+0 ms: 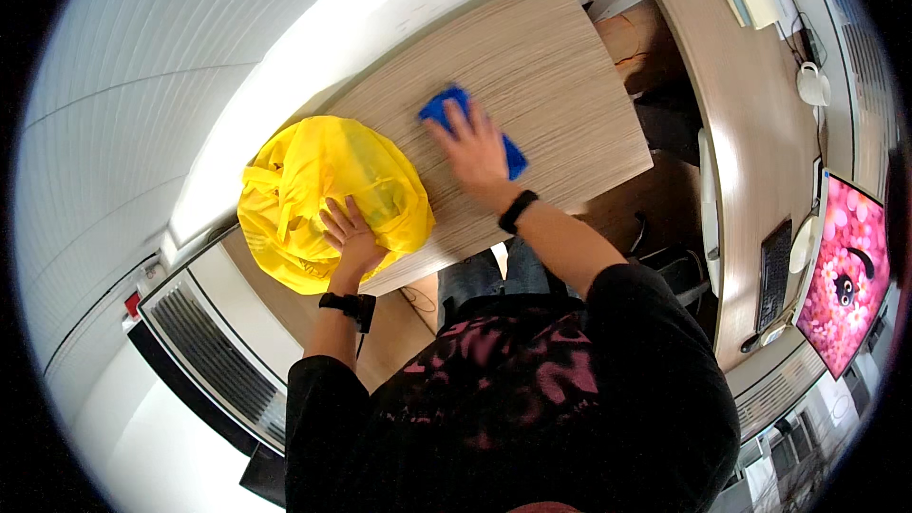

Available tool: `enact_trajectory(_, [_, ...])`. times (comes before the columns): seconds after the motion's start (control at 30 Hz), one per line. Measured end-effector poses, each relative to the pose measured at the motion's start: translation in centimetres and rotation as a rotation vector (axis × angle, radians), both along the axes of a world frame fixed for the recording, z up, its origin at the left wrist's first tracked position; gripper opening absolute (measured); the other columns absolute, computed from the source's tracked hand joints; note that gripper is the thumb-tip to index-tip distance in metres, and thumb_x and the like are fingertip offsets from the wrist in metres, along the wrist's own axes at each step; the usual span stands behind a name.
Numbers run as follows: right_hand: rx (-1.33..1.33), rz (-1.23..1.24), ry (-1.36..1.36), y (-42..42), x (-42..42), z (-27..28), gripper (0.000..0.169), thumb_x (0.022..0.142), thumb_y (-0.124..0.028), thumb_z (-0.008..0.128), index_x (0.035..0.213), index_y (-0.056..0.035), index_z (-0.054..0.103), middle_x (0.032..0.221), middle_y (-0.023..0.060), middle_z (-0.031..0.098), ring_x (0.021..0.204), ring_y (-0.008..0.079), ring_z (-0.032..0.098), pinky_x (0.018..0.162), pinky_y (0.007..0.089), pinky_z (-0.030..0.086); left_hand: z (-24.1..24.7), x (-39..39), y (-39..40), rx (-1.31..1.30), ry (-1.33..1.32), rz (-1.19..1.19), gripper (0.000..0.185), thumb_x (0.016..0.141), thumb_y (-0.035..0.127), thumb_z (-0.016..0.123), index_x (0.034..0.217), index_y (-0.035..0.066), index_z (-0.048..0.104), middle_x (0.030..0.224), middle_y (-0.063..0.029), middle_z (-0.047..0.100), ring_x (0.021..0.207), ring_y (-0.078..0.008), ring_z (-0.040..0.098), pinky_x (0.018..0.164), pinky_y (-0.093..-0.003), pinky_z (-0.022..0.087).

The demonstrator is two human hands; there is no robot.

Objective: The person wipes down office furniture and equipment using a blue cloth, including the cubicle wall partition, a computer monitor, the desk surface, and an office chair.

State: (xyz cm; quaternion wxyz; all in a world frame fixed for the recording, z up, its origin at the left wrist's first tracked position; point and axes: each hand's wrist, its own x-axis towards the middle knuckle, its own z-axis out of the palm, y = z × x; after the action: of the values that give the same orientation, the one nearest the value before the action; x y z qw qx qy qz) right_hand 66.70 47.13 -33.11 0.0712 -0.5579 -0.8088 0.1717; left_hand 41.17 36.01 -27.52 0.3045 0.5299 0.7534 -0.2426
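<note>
My right hand [476,149] presses flat on a folded blue cloth [514,159] on a wood-grain tabletop [563,71]. The hand is slightly blurred, and it hides the middle of the cloth. A large, bulging yellow plastic bag [306,185] stands at the left end of the tabletop, its film crumpled and thin. Against the near side of this bag rests my left hand [354,236], fingers spread and not closed on it. Something darker shows faintly through the yellow film, too dim to name.
A white wall [285,71] runs along the far side. To the right, a second desk [748,121] carries a monitor [844,274], a black keyboard [774,274] and a white mug [813,84]. A low partition with a ribbed panel [214,353] stands at the left.
</note>
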Motion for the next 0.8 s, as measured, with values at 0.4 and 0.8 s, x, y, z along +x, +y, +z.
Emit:
enact_trajectory(0.4, [0.001,0.025,-0.086,9.2,0.9,-0.4,0.054,0.095,-0.022,0.059,0.147,-0.0330,0.046,0.161,0.0079,0.031,0.145,0.0369,0.032,0.112,0.0617,0.031,1.0,-0.6,0.3,-0.083,-0.017,0.035,0.129,0.074,0.032,0.081,0.156,0.005,-0.014,0.155,-0.0313,-0.033,0.141,-0.0568,-0.029,0.111,-0.0730,-0.005])
enact_trajectory(0.8, [0.111,-0.204,-0.227,15.6,2.6,-0.6,0.057,0.095,-0.020,0.059,0.149,-0.0290,0.044,0.157,0.0152,0.035,0.133,0.0427,0.043,0.104,0.0569,0.042,-0.4,-0.3,-0.5,0.028,-0.039,-0.009,0.126,0.075,0.044,0.076,0.157,0.002,-0.009,0.157,-0.0333,-0.028,0.141,-0.0612,-0.025,0.108,-0.0770,-0.002])
